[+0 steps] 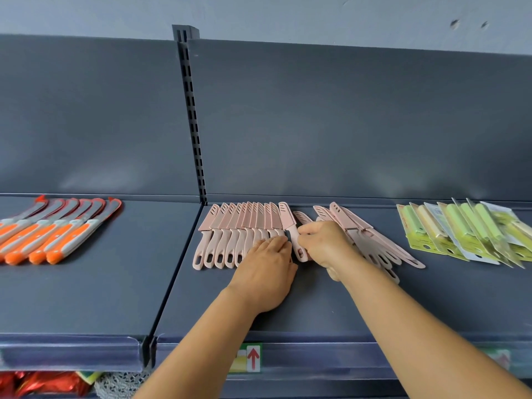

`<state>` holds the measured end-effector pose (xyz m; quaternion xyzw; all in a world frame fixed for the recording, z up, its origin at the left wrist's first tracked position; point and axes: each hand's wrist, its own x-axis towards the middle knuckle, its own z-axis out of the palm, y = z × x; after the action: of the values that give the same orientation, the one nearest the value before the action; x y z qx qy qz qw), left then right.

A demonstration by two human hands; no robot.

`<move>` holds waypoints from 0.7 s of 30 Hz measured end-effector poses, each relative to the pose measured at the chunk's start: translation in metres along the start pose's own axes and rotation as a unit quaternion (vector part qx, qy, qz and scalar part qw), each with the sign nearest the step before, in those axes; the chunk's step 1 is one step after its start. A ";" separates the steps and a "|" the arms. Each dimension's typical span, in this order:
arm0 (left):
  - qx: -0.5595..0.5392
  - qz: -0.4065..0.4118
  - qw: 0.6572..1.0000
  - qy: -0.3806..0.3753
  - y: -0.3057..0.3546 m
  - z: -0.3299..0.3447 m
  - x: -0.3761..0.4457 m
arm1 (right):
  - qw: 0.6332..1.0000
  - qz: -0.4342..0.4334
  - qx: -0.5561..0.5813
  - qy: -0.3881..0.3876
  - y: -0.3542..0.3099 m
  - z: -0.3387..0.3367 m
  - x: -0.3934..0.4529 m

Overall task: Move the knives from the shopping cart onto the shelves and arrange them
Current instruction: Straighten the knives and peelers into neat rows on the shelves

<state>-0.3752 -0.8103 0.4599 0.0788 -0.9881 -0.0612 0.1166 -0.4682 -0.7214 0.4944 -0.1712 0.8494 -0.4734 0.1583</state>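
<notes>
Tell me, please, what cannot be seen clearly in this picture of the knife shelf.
Head view only:
- Handles of the last pink knives in the neat row: covered by the left hand.
- Loose pink pile: partly behind the right hand; count unclear.
- Packaged green knives: cut by the right edge.
- Orange knives: cut by the left edge.
- Price label: blurred.
- Shopping cart: out of frame.

The shelf (316, 306) holds three kinds of knives. On the left lie six orange knives (51, 234). The pink knives (244, 223) in the middle and green packed knives (466, 228) overlap too much to count.
</notes>
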 end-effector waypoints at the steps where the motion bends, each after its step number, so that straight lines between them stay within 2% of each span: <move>1: -0.003 -0.001 1.000 -0.002 0.000 0.000 0.000 | 1.000 0.001 -0.001 0.000 0.000 0.000 -0.001; 5: -0.011 -0.003 1.000 -0.006 0.000 0.000 -0.001 | 0.999 -0.013 -0.035 -0.003 -0.001 -0.002 -0.001; 11: -0.032 0.005 0.999 0.022 -0.001 -0.001 -0.003 | 0.986 -0.033 -0.165 -0.007 -0.001 0.000 0.002; 17: -0.022 0.043 0.999 0.023 0.005 -0.004 -0.001 | 0.967 -0.074 -0.244 -0.025 0.002 0.002 -0.001; 19: 0.002 0.037 0.999 0.006 0.006 -0.004 0.002 | 0.950 -0.084 -0.301 0.000 0.004 -0.005 -0.002; 21: 0.014 0.030 0.999 0.002 0.006 -0.002 0.004 | 0.918 -0.100 -0.381 0.037 0.009 -0.015 -0.003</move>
<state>-0.3795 -0.8055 0.4632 0.0510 -0.9906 -0.0440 0.1193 -0.4738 -0.7040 0.4945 -0.2852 0.9491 -0.1335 0.0012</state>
